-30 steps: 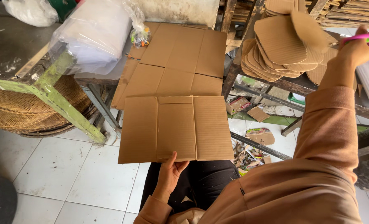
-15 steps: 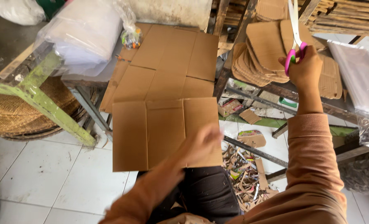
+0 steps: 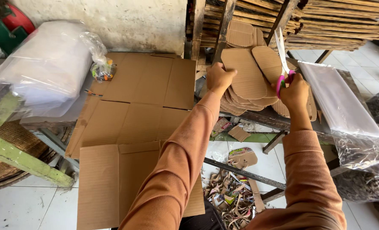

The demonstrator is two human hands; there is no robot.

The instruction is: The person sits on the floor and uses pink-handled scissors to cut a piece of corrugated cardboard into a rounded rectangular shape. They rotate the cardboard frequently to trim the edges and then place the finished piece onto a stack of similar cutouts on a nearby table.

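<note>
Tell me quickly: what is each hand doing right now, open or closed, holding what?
Left hand: closed, gripping the edge of a cut cardboard piece on the stack.
Right hand: closed around pink-handled scissors, blades pointing up.

I see the scissors (image 3: 282, 59), pink-handled with pale blades, held upright with the blades pointing up and slightly left, closed or nearly so. Just left of them lies a stack of brown corrugated cardboard cutouts (image 3: 249, 79) with rounded ends, fanned loosely on a dark bench, the top piece lying flat.
</note>
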